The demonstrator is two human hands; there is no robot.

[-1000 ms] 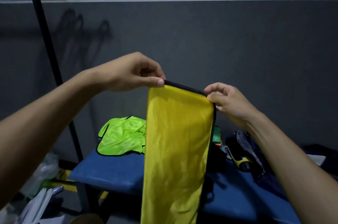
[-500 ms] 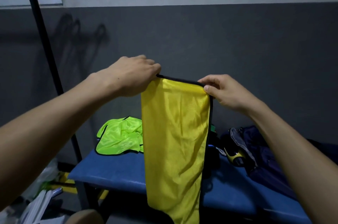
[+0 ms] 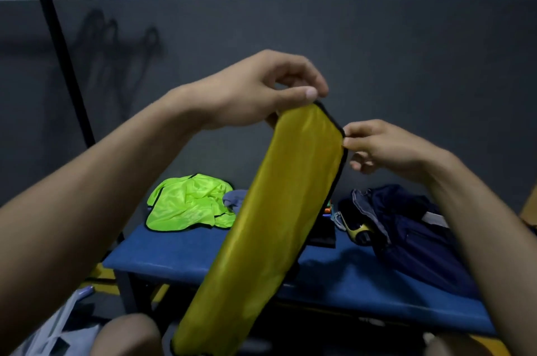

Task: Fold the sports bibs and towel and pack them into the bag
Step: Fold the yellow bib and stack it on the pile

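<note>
A: The yellow bib (image 3: pixel 279 219) is up in the air – the left hand (image 3: pixel 255 94) pinches its top corner between thumb and fingers, right at the black trim.

B: And the right hand (image 3: pixel 386 146)?

A: Clamped on the other top corner, at about four o'clock from the left. The two hands sit close but apart, with the bib's narrow top edge stretched between them.

B: So the bib hangs as a long strip?

A: Yes, already folded narrow by the look of it, trailing down toward seven o'clock, well above the blue bench (image 3: pixel 203 251). Holding it by both corners lets its weight pull the layers flat, which looks like the reason for the lift.

B: What's waiting on the bench?

A: A lime-green bib (image 3: pixel 186 204) lies crumpled at the far left end – not folded yet. A dark navy bag (image 3: pixel 412 233) slumps at the right end, at three o'clock from the hanging strip, mouth toward the middle. Something bluish-grey peeks out beside the green bib; whether it's the towel, he can't tell.

B: Progress?

A: Early, in his judgement: one bib mid-fold, nothing visibly packed.
</note>
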